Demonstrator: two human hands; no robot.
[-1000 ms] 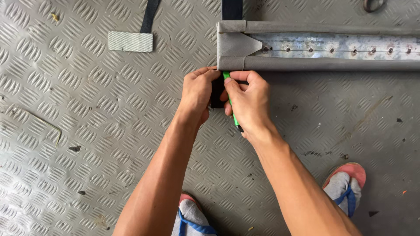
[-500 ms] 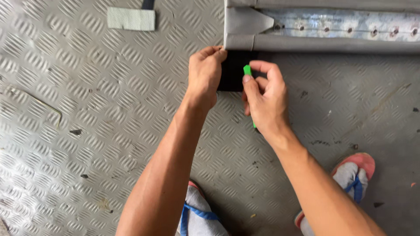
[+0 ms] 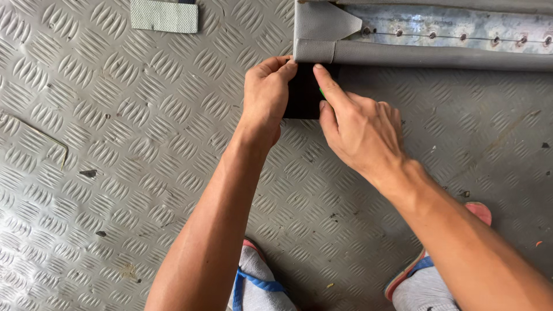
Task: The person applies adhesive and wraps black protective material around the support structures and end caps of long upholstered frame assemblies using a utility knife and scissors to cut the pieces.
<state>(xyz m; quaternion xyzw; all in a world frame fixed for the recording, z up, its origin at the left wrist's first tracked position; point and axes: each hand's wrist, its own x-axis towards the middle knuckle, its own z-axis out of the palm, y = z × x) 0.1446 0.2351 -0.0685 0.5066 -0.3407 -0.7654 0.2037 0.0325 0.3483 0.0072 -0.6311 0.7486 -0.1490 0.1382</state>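
At upper centre of the frame, a black strap (image 3: 302,95) lies on the metal tread floor (image 3: 115,173), just below the end of a grey fabric-wrapped rail (image 3: 403,55). The left hand (image 3: 265,101) pinches the strap's left edge with fingers closed on it. The right hand (image 3: 360,126) presses its right side, forefinger extended; a sliver of a green tool (image 3: 321,92) shows under it.

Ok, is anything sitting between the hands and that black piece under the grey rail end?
Nothing visible does. The left hand pinches the left edge of the black piece, and the right hand presses on its right side with the index finger, up against the grey rail. A green tool peeks out beneath the right hand.
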